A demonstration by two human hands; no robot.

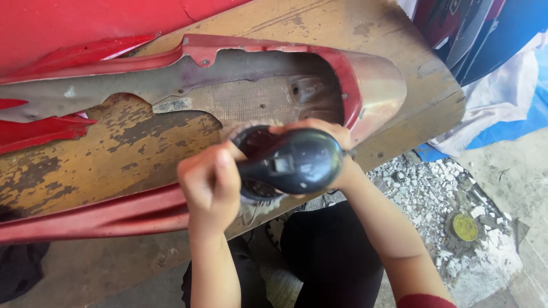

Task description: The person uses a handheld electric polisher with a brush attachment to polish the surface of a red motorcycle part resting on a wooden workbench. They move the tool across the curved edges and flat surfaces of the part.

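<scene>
A dark rounded power sander (pixel 291 161) with a round pad rests against the near edge of a red, worn fairing panel (pixel 240 91) lying hollow side up on a wooden board (pixel 120 148). My left hand (pixel 210 183) grips the sander's side handle. My right hand (pixel 334 147) wraps around the far side of its body, mostly hidden behind it. The pad's underside is partly hidden by the tool and my hands.
The board's paint is flaking and its right corner (pixel 445 97) juts over the floor. White rubble (pixel 439 194) and a small yellow disc (pixel 464 227) lie on the ground at right. Blue and white cloth (pixel 502 108) sits behind. My dark-trousered legs (pixel 325 256) are below.
</scene>
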